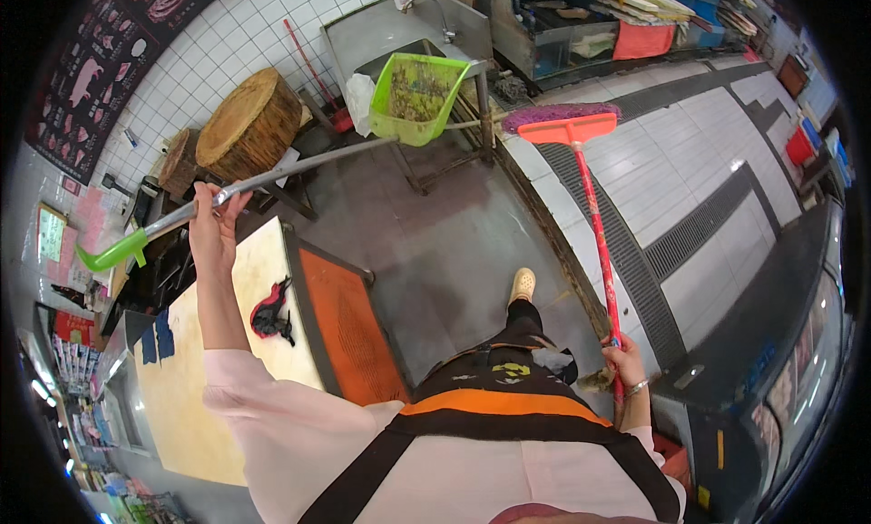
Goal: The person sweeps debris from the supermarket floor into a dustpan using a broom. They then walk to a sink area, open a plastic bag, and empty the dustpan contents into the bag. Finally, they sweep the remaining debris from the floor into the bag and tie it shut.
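Note:
My left hand (216, 232) is wrapped round the grey pole of a long-handled dustpan (439, 132), below its green hooked grip. The green pan is raised off the floor in front of the sink, tilted so its stained inside shows. In my right hand (626, 361) is the red patterned stick of a broom (572, 128), gripped low near my right hip. The broom's orange-red head with purple bristles points away from me, over the edge of the white tiles. A red and black item (272, 315), perhaps a glove, lies on the pale table (195, 397) under my left arm.
A metal sink (349, 29) with a tap stands ahead, beside thick round wooden blocks (249, 125). Dark drain grates (699, 220) cross the tiled floor at right. A raised edge (553, 234) divides the grey floor (454, 229) from it. A glass-fronted counter (798, 342) is near right.

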`<state>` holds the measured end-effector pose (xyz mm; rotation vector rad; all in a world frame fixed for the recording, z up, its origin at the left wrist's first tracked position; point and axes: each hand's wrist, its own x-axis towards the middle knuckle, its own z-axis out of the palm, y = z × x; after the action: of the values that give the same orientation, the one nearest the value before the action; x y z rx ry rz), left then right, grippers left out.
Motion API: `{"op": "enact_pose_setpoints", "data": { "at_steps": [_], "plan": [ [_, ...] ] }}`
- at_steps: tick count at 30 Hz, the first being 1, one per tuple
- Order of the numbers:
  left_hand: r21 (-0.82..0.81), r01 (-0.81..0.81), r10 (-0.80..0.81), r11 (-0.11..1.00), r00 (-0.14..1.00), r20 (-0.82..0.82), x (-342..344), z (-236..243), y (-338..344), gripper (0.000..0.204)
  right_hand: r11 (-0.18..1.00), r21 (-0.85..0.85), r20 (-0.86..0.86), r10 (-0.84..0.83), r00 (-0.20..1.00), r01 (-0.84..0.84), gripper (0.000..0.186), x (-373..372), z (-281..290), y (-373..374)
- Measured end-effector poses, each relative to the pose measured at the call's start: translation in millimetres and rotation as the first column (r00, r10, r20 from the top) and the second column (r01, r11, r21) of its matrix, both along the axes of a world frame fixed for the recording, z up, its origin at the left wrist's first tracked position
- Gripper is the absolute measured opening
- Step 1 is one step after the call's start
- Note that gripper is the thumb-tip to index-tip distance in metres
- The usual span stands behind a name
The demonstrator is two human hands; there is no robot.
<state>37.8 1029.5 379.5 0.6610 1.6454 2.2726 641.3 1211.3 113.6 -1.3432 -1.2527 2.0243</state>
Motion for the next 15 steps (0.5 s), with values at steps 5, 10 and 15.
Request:
{"op": "enact_pose_setpoints", "data": {
  "at_steps": [5, 10, 15],
  "plan": [
    [0.025, -0.105, 0.105, 0.994, 0.994, 0.006, -50.2, 5.3, 103.5, 0.028, 1.0, -0.006, -0.012, 0.014, 1.0, -0.014, 0.019, -44.1, -11.6, 122.3],
    [-0.025, -0.183, 0.184, 0.983, 0.981, 0.053, -97.6, 5.7, 189.1, 0.03, 0.997, -0.046, 0.016, 0.056, 0.998, -0.055, 0.018, -78.7, -9.8, 239.2],
    [-0.078, -0.301, 0.31, 0.951, 0.933, 0.183, -130.5, 4.9, 259.8, 0.038, 0.994, -0.084, 0.034, 0.071, 0.997, -0.068, 0.017, -100.1, -13.5, 292.4]
  ]
}}
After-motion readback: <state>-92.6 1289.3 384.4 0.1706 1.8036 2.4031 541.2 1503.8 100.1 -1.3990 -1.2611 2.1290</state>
